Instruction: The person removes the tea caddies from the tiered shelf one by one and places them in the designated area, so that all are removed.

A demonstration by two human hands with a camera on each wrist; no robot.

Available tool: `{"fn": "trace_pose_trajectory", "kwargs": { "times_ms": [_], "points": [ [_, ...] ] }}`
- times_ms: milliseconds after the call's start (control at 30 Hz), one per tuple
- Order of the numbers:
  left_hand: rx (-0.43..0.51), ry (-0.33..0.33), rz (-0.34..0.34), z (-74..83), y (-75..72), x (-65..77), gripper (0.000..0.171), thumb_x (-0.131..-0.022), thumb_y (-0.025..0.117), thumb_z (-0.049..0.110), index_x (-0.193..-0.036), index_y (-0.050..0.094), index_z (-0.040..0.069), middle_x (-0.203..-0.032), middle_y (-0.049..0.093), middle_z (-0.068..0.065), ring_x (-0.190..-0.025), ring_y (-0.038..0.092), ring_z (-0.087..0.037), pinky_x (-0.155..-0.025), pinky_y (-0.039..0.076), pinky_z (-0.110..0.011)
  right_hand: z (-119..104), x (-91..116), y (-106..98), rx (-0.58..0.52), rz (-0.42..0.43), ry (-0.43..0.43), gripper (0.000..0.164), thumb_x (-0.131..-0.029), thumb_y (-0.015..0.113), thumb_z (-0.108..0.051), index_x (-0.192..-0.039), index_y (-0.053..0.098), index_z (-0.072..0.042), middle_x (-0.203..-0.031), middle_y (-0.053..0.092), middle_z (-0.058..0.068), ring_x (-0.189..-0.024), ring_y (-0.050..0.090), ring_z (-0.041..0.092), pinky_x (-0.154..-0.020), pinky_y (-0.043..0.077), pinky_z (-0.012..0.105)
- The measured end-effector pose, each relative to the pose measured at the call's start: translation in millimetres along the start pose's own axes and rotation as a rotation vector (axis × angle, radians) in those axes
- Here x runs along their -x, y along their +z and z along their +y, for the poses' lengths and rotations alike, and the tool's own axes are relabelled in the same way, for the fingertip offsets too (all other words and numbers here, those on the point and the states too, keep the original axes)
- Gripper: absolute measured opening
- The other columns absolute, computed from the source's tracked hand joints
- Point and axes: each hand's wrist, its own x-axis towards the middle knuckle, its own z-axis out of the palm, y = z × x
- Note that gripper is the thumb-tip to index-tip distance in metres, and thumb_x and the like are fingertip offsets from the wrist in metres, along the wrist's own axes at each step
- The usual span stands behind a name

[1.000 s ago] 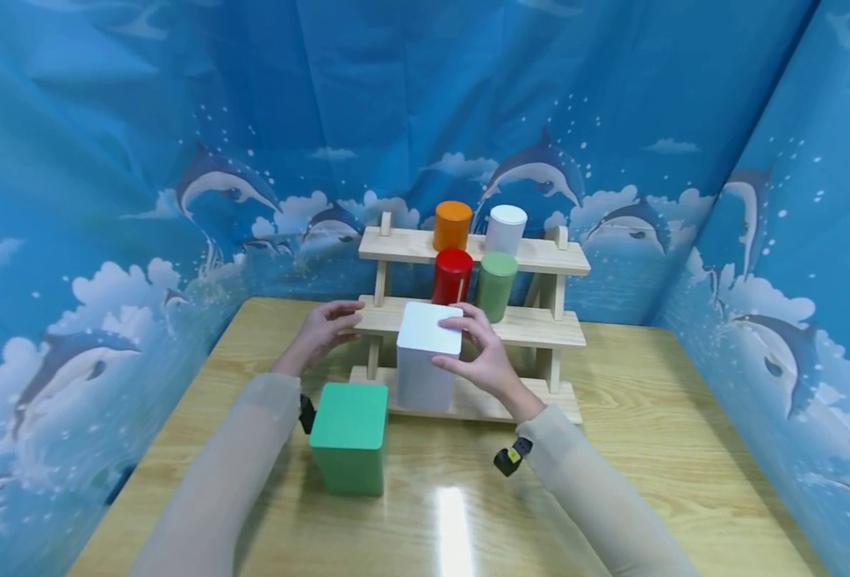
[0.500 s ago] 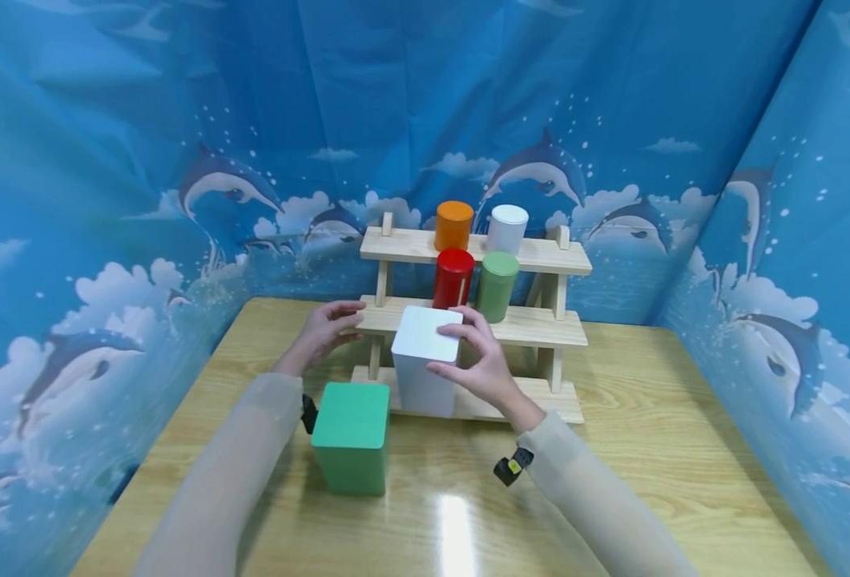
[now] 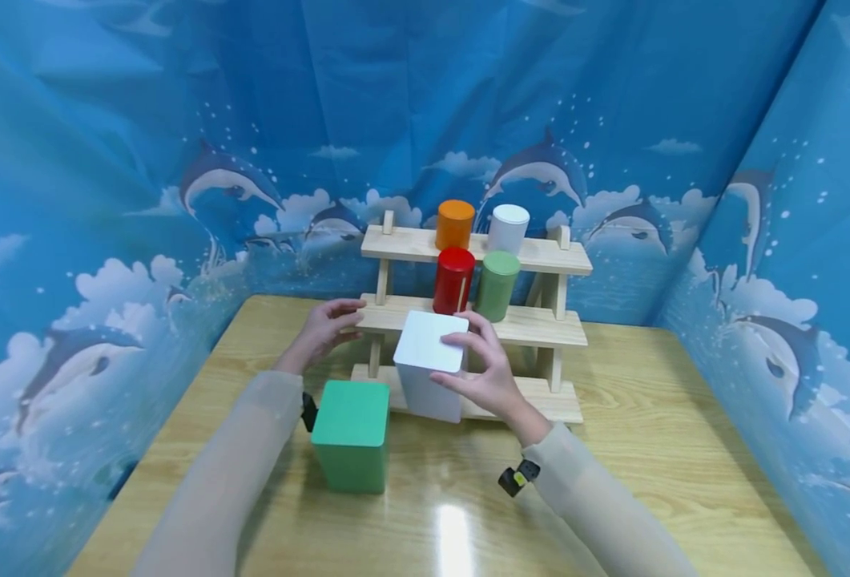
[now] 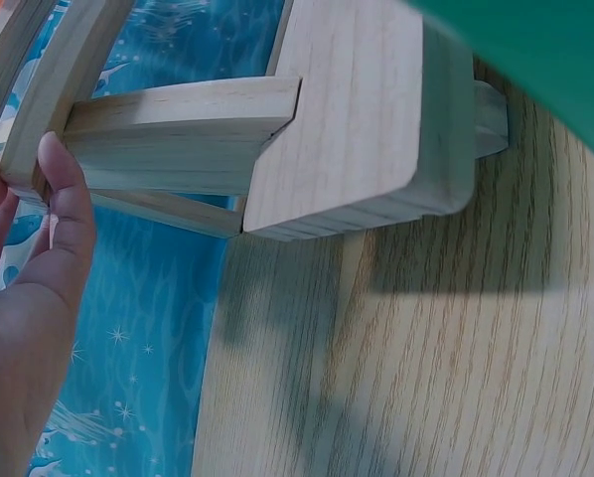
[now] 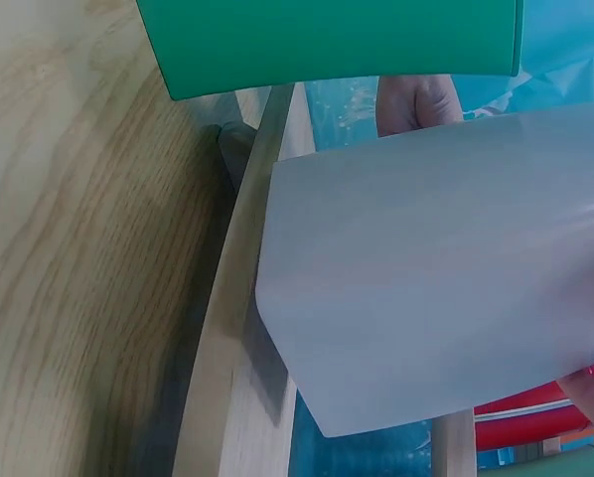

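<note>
My right hand (image 3: 485, 373) grips a white rectangular box (image 3: 430, 340) near its top. The box leans slightly, and its lower end is close over the front edge of the bottom tier (image 5: 239, 348) of a three-tier wooden display shelf (image 3: 540, 327). With thumb and fingers on either side of the board, my left hand (image 4: 39, 298) pinches the left end of the middle tier (image 4: 64, 84). A green rectangular box (image 3: 352, 417) stands on the table in front of the shelf, next to the left forearm.
Orange (image 3: 454, 228) and white (image 3: 507, 231) canisters stand on the top tier. Red (image 3: 454, 282) and light green (image 3: 497, 287) ones are on the middle tier, behind the white box. Dolphin-printed blue cloth (image 3: 410, 120) closes off the wooden table (image 3: 648, 449) at back and sides.
The white box has shifted a little toward me and tilted, carried by the right hand. My left hand keeps its place on the shelf, and the green box stays put.
</note>
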Motion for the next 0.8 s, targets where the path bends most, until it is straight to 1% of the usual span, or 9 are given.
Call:
{"fn": "trace_pose_trajectory", "kwargs": {
  "times_ms": [133, 200, 400, 467, 533, 633, 667, 733, 800],
  "points": [
    [-0.002, -0.004, 0.006, -0.9, 0.0, -0.2, 0.038, -0.09, 0.062, 0.015, -0.126, 0.054, 0.004, -0.125, 0.048, -0.013, -0.098, 0.053, -0.021, -0.082, 0.053, -0.036, -3.4, 3.1, 0.1, -0.004, 0.012, -0.043, 0.046, -0.059, 0.082, 0.011, -0.1, 0.062, 0.007, -0.127, 0.039, 0.032, -0.116, 0.038, 0.043, -0.1, 0.038, 0.036],
    [0.002, -0.008, 0.009, -1.1, -0.2, -0.4, 0.038, -0.09, 0.062, 0.015, -0.126, 0.054, 0.004, -0.124, 0.049, -0.012, -0.098, 0.054, -0.021, -0.082, 0.054, -0.036, -4.9, 4.5, 0.2, -0.013, 0.016, -0.062, 0.047, -0.057, 0.082, 0.012, -0.099, 0.062, 0.007, -0.125, 0.038, 0.034, -0.114, 0.038, 0.044, -0.1, 0.038, 0.032],
    [0.015, -0.018, -0.002, 1.1, -0.7, 0.2, 0.04, -0.091, 0.062, 0.016, -0.128, 0.053, 0.005, -0.124, 0.049, -0.011, -0.096, 0.055, -0.019, -0.083, 0.053, -0.036, -10.1, 9.3, -1.1, -0.034, 0.017, -0.1, 0.046, -0.055, 0.082, 0.011, -0.097, 0.063, 0.008, -0.123, 0.038, 0.037, -0.112, 0.038, 0.047, -0.101, 0.038, 0.032],
    [0.021, -0.02, -0.009, 1.8, -0.9, 0.4, 0.041, -0.091, 0.061, 0.016, -0.129, 0.052, 0.004, -0.124, 0.048, -0.011, -0.095, 0.055, -0.018, -0.084, 0.053, -0.036, -12.3, 11.0, -1.9, -0.042, 0.016, -0.118, 0.043, -0.059, 0.084, 0.005, -0.097, 0.063, 0.009, -0.122, 0.038, 0.038, -0.11, 0.039, 0.048, -0.1, 0.038, 0.032],
    [0.026, -0.021, -0.014, 2.3, -1.1, 0.4, 0.042, -0.091, 0.061, 0.016, -0.13, 0.051, 0.004, -0.125, 0.048, -0.011, -0.095, 0.055, -0.018, -0.084, 0.052, -0.036, -14.6, 12.8, -2.6, -0.048, 0.02, -0.14, 0.041, -0.064, 0.085, -0.006, -0.096, 0.062, 0.009, -0.121, 0.039, 0.038, -0.109, 0.039, 0.048, -0.099, 0.039, 0.031],
    [0.031, -0.022, -0.018, 2.0, -1.2, -0.3, 0.042, -0.091, 0.06, 0.015, -0.13, 0.05, 0.004, -0.127, 0.046, -0.012, -0.095, 0.055, -0.018, -0.084, 0.052, -0.036, -18.2, 15.3, -3.1, -0.055, 0.025, -0.177, 0.044, -0.072, 0.081, -0.023, -0.095, 0.062, 0.01, -0.118, 0.039, 0.04, -0.106, 0.04, 0.048, -0.098, 0.04, 0.029],
    [0.033, -0.021, -0.018, 1.8, -1.1, -0.5, 0.042, -0.091, 0.06, 0.015, -0.13, 0.051, 0.004, -0.128, 0.046, -0.013, -0.096, 0.055, -0.018, -0.085, 0.052, -0.036, -19.1, 16.5, -3.2, -0.055, 0.025, -0.186, 0.045, -0.073, 0.08, -0.026, -0.094, 0.062, 0.009, -0.117, 0.039, 0.04, -0.106, 0.04, 0.048, -0.098, 0.04, 0.029],
    [0.036, -0.022, -0.014, 1.0, -1.0, -1.2, 0.041, -0.091, 0.061, 0.015, -0.129, 0.052, 0.004, -0.129, 0.046, -0.014, -0.096, 0.055, -0.018, -0.086, 0.052, -0.037, -21.0, 18.6, -3.7, -0.056, 0.025, -0.199, 0.046, -0.075, 0.078, -0.03, -0.094, 0.062, 0.009, -0.116, 0.039, 0.041, -0.106, 0.04, 0.049, -0.098, 0.039, 0.03],
    [0.039, -0.018, -0.013, 0.1, -1.0, -1.4, 0.04, -0.09, 0.062, 0.015, -0.128, 0.053, 0.004, -0.129, 0.045, -0.015, -0.096, 0.054, -0.018, -0.087, 0.051, -0.04, -21.8, 21.5, -4.2, -0.063, 0.025, -0.201, 0.046, -0.075, 0.078, -0.029, -0.094, 0.061, 0.009, -0.116, 0.038, 0.041, -0.107, 0.039, 0.049, -0.1, 0.038, 0.031]
  ]
}}
